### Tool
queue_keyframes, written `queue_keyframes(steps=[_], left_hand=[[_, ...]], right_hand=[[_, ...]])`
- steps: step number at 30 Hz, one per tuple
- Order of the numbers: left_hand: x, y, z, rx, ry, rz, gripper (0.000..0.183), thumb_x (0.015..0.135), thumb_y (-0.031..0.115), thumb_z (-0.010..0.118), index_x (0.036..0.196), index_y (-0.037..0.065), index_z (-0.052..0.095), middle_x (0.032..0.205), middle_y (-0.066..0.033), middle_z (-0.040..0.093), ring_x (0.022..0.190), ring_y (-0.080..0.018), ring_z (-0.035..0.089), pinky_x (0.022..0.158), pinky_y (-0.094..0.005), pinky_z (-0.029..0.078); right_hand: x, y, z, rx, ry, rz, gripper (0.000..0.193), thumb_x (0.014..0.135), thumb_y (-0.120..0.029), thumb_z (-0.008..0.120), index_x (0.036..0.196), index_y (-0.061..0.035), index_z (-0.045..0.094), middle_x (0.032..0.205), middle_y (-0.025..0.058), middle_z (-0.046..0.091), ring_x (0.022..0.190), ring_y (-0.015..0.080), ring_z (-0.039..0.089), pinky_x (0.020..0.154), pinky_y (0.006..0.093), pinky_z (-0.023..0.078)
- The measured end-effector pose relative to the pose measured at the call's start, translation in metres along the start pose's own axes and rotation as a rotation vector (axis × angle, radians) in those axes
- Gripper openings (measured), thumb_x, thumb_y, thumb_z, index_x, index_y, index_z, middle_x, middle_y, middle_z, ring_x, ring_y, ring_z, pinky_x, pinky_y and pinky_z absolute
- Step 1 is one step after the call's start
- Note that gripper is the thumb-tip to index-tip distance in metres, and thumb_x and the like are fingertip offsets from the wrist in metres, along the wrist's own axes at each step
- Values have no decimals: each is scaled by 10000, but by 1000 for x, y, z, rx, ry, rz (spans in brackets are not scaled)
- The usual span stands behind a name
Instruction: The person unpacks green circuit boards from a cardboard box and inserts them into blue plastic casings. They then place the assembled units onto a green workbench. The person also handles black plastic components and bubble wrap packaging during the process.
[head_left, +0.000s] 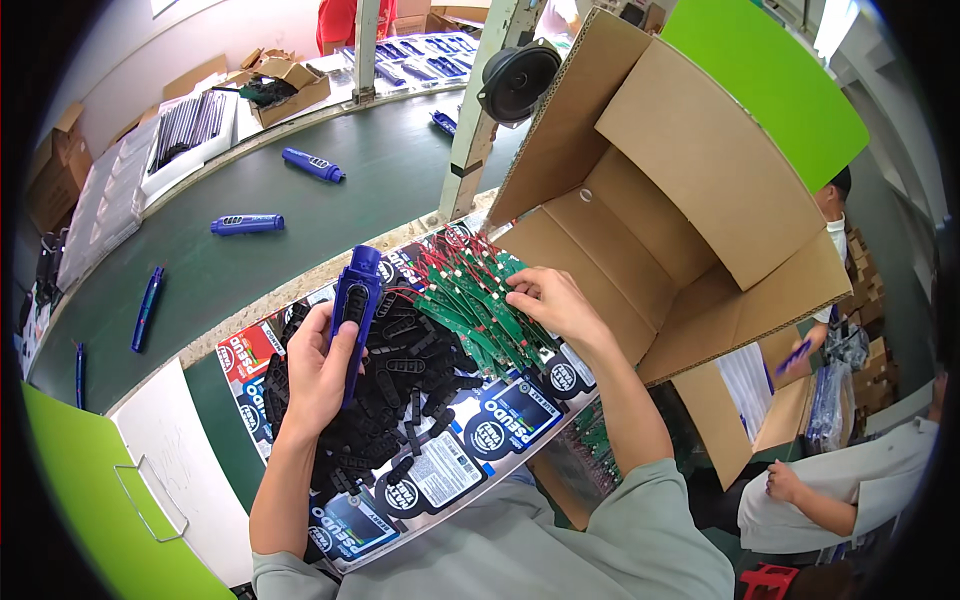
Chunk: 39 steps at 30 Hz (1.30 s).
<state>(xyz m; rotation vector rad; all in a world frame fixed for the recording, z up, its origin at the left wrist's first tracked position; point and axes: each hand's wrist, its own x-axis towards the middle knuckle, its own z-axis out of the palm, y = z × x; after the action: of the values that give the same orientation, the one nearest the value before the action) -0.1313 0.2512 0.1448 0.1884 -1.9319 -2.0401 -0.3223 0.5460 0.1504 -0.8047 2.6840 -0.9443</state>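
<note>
Upright in my left hand [320, 365] is a blue plastic casing [357, 300] with a black button strip set in its face; my thumb presses on its side. My right hand [552, 300] is at the pile of slim green circuit boards [480, 300], its thumb and forefinger pinched at the end of one board. Thin red wires trail from the boards toward the back. Beneath and beside my left hand lies a heap of black button strips [395, 390]. Both piles rest on a printed sheet [440, 470] in front of me.
A dark green conveyor belt [250, 270] curves past on the left, carrying several blue casings [247, 224]. To the right stands a large cardboard box [620, 250] with its flaps spread. A black round speaker [520, 82] hangs by a post. Another person [850, 490] sits at the right.
</note>
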Motion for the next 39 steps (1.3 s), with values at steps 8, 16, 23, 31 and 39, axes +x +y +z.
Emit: queue_keyframes(steps=[8,16,23,31,39], left_hand=[[0,0,1,-9,-30,-4,240,1049,145,594,1235,-8,579,919,-23,624,748,-77,613,619,-239,523],[-1,-3,1,-19,-50,-11,269,1049,168,608,1248,-12,585,935,-28,627,747,-81,616,624,-245,524],[-3,-3,3,-16,-65,-13,274,1049,161,606,1258,-16,588,918,-16,615,747,-74,610,618,-246,524],[-3,-4,4,-30,-75,-15,263,1049,157,602,1257,-4,593,896,-4,615,756,-66,607,625,-240,523],[-2,-5,5,-43,-90,-31,289,1053,151,585,1294,-8,579,931,-22,643,777,-78,619,655,-248,536]], right_hand=[[8,7,1,103,-30,33,305,887,-166,768,1092,49,700,885,155,737,811,226,713,731,388,557],[4,-1,-4,-71,9,-99,278,903,-85,640,1147,46,665,862,166,696,775,290,680,740,410,534],[-4,-20,-11,-162,134,-155,302,859,-60,604,1143,31,654,955,223,663,850,390,682,788,480,531],[-10,-37,-14,-229,292,-163,217,879,-34,623,1087,25,612,1039,251,682,897,457,670,795,515,534],[-15,-57,-32,-206,477,-250,196,938,-17,600,1127,6,644,1056,228,679,866,414,685,757,467,535]])
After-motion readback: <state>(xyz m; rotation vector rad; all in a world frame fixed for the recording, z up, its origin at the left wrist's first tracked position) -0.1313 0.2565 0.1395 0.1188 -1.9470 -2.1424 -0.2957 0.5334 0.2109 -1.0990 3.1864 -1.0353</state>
